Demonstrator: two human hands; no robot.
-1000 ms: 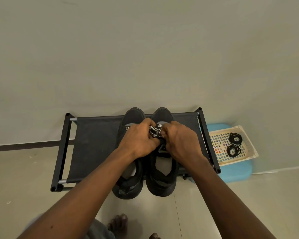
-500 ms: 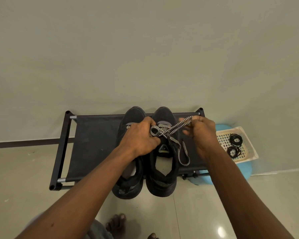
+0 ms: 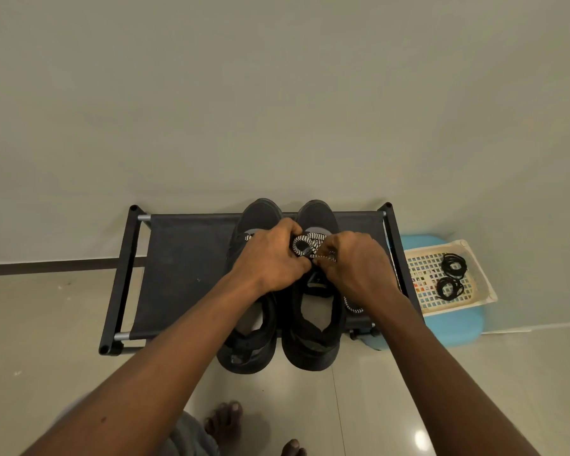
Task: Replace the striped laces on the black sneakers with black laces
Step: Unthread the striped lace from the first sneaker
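The left half of the shoe rack [image 3: 185,274] is bare black fabric, open from above. Two black sneakers [image 3: 316,327] fill the middle, with toes past the far rail and heels overhanging the near rail. The left grip [image 3: 270,258] and right grip [image 3: 356,268] crowd together there, holding the striped lace [image 3: 310,243]. Right of the rack's end post, a basket [image 3: 474,301] with two black lace coils [image 3: 453,261] lies uncovered on a blue stool [image 3: 454,327].

Black sneakers [image 3: 249,343]: pair side by side, toes far.
Striped lace [image 3: 305,246]: bunched on right sneaker [image 3: 313,340], end trailing right.
Black laces [image 3: 453,261]: two coils, right.
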